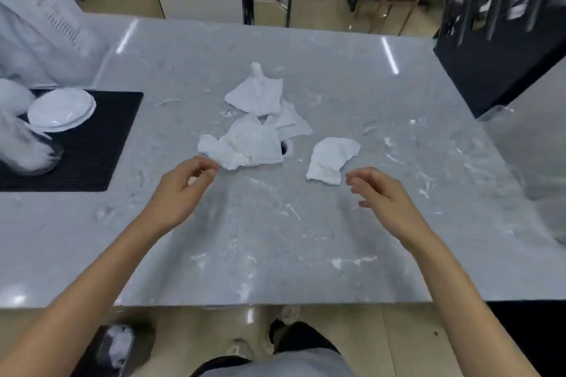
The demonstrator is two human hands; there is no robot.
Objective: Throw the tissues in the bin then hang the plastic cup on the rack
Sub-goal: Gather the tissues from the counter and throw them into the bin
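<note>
Several crumpled white tissues lie mid-table: a pile [251, 141], one behind it [257, 93] and a single one [330, 159] to the right. A bit of a rim [287, 146] peeks out under the pile; I cannot tell what it is. My left hand [183, 190] hovers with curled fingers just left of the pile's near corner, holding nothing. My right hand [379, 193] is open, its fingertips close to the single tissue's right edge. A dark bin [119, 346] with white paper inside stands on the floor at the lower left.
A black mat [101, 138] at the left holds stacked white plates [61, 110] and glassware [27, 150]. A black rack [502, 40] stands at the table's far right corner. The grey marble table [275, 239] ends just before my feet.
</note>
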